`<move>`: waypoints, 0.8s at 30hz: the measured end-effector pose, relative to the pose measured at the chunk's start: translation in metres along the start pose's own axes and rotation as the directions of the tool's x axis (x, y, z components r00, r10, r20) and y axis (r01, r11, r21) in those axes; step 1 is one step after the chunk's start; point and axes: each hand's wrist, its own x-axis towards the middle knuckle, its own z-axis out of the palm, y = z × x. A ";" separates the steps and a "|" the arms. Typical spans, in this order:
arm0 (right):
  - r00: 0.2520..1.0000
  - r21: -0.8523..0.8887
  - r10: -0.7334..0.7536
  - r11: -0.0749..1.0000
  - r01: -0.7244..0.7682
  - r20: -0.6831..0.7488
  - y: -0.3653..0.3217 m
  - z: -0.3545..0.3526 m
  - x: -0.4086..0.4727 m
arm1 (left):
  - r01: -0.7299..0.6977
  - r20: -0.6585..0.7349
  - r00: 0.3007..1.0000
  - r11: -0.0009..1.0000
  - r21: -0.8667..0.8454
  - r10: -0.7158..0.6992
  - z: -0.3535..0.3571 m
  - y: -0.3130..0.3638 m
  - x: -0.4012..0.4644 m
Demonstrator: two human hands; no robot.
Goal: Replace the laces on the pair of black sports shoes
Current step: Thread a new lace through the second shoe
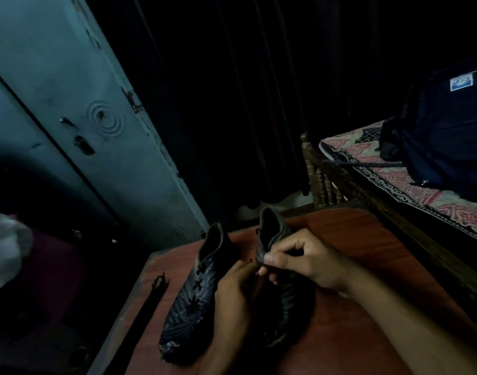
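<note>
Your right hand (299, 262) is curled over the tongue area of the right-hand black sports shoe (279, 280), thumb and forefinger pinched together at the upper eyelets. What sits in that pinch is too dark and small to confirm; it may be a lace end. Your left hand (236, 289) meets it from below, fingers bent and closed toward the same spot, fingertips touching or just beside those of the right hand. I cannot tell what, if anything, the left hand grips.

That shoe stands on the reddish-brown wooden table (367, 266), heel away from you, collar open. Its lacing is hidden by your hands.

The left-hand shoe (194, 293) lies just beside it on the same table, toe toward you, scuffed pale at the toe, with a black lace crossed through its eyelets.

A loose black lace (154, 290) lies folded along the table's left edge, apart from both shoes.

To the right, a bed with a patterned red and white cover (421, 196) carries a dark backpack (442, 142). A blue-grey metal cupboard (69, 109) stands at left.
</note>
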 end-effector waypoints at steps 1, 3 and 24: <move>0.999 0.052 0.016 0.999 -0.014 -0.040 0.002 -0.002 0.001 | -0.028 -0.024 0.999 0.999 0.030 0.029 -0.001 0.000 0.002; 0.994 0.032 0.041 0.999 -0.038 -0.102 0.010 -0.006 0.002 | -0.102 -0.040 0.994 0.991 0.087 0.106 -0.006 0.007 0.007; 0.987 -0.334 -0.063 0.943 0.010 -0.146 0.035 0.002 0.008 | -0.464 -0.097 0.866 0.861 0.209 0.490 -0.115 0.078 0.024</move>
